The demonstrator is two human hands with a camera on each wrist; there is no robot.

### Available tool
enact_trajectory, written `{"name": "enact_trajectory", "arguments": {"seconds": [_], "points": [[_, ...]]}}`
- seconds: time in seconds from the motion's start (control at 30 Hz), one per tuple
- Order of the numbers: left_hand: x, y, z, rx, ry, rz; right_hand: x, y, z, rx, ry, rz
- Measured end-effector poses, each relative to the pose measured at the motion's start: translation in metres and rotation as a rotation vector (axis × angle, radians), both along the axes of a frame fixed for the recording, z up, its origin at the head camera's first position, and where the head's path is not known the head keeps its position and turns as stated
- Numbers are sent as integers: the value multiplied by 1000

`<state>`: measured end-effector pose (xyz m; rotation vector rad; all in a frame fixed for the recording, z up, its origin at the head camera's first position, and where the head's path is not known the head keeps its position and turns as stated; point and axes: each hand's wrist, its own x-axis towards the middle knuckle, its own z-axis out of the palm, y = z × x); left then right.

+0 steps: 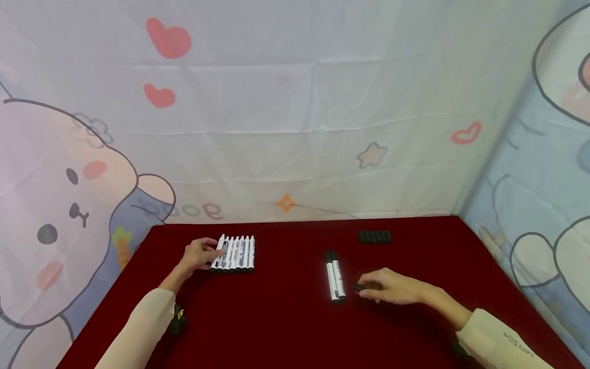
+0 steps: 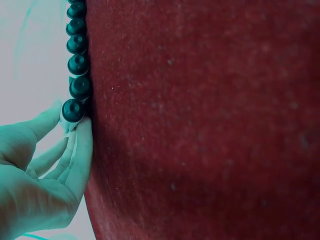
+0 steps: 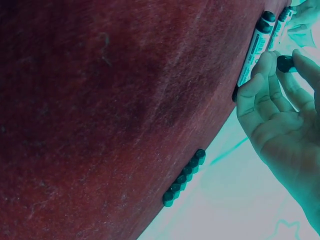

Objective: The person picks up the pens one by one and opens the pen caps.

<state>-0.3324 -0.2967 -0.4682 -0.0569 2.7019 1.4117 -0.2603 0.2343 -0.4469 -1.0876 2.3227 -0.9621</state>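
Observation:
A row of white markers (image 1: 238,253) lies side by side on the left of the table, white ends away from me and black ends toward me. My left hand (image 1: 199,253) pinches the leftmost marker; in the left wrist view its thumb and fingers sit on either side of that marker's black end (image 2: 73,110). My right hand (image 1: 392,287) holds a small black marker cap (image 3: 285,63) between thumb and fingertips, above the table. Just left of that hand lie two capped markers (image 1: 335,277), parallel and close together.
A row of several black caps (image 1: 375,237) stands near the table's back edge, right of centre. The dark red tablecloth (image 1: 276,318) covers the table. A printed cloth backdrop (image 1: 258,102) hangs behind and at the sides.

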Motion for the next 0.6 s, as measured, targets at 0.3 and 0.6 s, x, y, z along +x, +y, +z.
{"name": "enact_trajectory", "arguments": {"seconds": [0.3, 0.6], "points": [[1, 1, 0, -4, 8, 26, 0, -1, -2, 9, -1, -4], [5, 1, 5, -76, 78, 41, 0, 1, 0, 21, 11, -6]]}}
